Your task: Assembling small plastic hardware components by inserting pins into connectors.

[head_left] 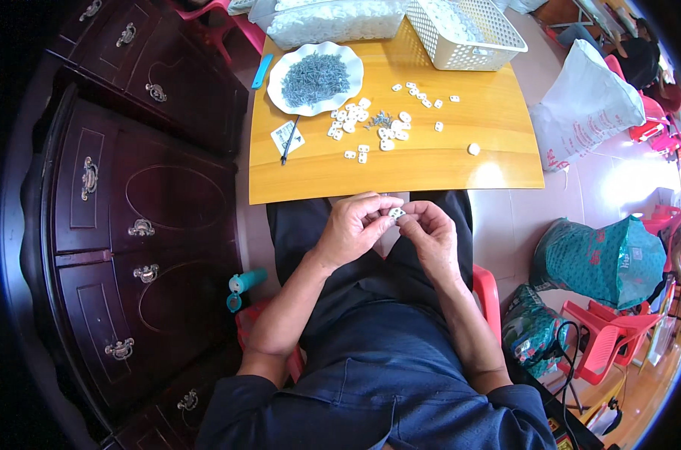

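Observation:
Over my lap, just off the table's near edge, my left hand (358,225) and my right hand (432,234) meet at the fingertips. Between them they pinch a small white plastic piece with dark holes (397,214). Both hands are closed on it. On the wooden table (318,176) ahead lie several similar white pieces (348,118), some heaped and some scattered. A small pile of grey screws (382,120) sits among them. Farther back, a white scalloped plate (279,88) holds a large heap of screws (316,79).
A clear bin (329,31) and a white perforated basket (472,56) of white parts stand at the far edge. A dark screwdriver (289,142) rests over a white card. Dark cabinets (145,187) flank my left; bags (599,259) and red chairs (603,345) are right.

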`<control>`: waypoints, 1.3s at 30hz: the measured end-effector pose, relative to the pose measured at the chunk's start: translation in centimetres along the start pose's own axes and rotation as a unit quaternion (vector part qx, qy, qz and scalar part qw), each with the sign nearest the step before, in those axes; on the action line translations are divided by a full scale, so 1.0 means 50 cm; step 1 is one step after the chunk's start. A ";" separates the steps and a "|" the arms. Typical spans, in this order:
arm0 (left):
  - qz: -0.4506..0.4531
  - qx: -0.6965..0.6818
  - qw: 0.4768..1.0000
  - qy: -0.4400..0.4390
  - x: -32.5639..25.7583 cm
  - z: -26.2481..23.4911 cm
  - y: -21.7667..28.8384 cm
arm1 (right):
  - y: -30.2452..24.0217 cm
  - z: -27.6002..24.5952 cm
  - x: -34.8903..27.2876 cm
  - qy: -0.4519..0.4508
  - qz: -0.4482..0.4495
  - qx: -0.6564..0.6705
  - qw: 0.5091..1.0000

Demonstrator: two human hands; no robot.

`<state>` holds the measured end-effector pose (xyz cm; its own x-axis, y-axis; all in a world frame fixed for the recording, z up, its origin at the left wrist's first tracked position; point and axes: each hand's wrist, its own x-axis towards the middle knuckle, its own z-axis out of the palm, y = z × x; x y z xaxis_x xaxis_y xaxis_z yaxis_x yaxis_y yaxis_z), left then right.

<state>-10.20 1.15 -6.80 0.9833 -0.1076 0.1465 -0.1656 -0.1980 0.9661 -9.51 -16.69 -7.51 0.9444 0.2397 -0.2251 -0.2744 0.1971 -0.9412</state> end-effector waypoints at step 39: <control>0.043 0.253 0.966 -0.036 -0.009 0.011 0.000 | 0.075 0.001 0.006 -0.026 0.194 0.220 0.956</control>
<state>-10.70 0.68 -7.00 0.9594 -0.2096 0.1889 -0.2804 -0.6339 0.7208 -10.26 -15.83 -11.07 0.7486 0.4209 -0.5123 -0.6629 0.4620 -0.5891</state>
